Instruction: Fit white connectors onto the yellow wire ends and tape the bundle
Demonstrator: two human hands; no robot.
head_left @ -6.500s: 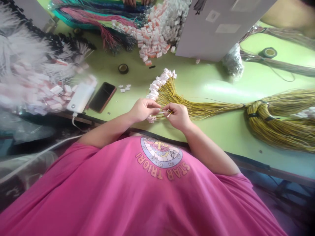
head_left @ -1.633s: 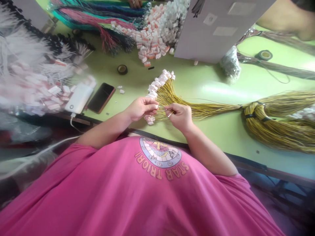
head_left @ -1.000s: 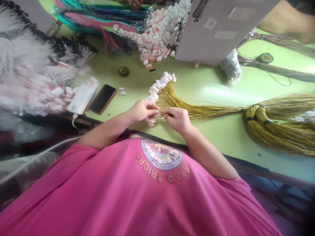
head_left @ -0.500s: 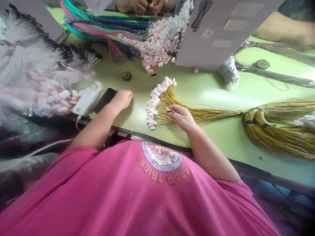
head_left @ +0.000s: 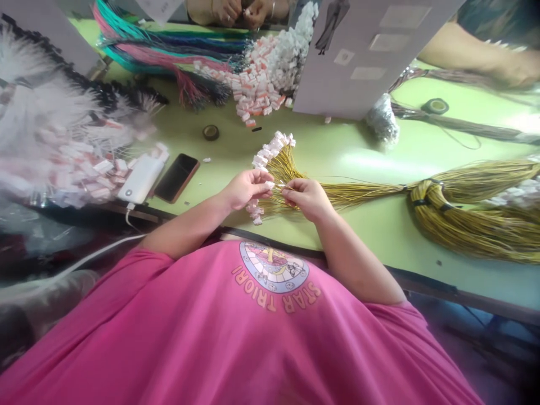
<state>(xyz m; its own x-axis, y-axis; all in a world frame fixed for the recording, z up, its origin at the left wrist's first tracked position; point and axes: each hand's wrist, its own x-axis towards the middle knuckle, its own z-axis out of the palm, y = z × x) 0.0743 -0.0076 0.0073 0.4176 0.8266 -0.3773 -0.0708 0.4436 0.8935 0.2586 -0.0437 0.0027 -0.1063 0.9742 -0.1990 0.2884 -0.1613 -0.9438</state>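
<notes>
My left hand (head_left: 244, 188) pinches a small white connector (head_left: 269, 184) at the near end of a fanned bundle of yellow wires (head_left: 354, 190) on the green table. Facing it, my right hand (head_left: 307, 197) pinches a yellow wire end; the fingertips of both hands almost touch. A curved row of white connectors (head_left: 270, 154) caps the fanned wire ends, just beyond my hands. The bundle runs right to a thick coil of yellow wire (head_left: 468, 222).
A phone (head_left: 176, 177) and a white power bank (head_left: 140, 179) lie to the left, beside heaps of white wired connectors (head_left: 63, 146). A tape roll (head_left: 210, 132), a pile of white and orange connectors (head_left: 265, 79), coloured wires (head_left: 169, 48), a grey board (head_left: 363, 53). Other people's hands (head_left: 240, 10) work at the far edge.
Half a second ago my left hand was reaching out near the phone; it has come back to the wire ends with a white connector. My right hand stayed on the wires.
</notes>
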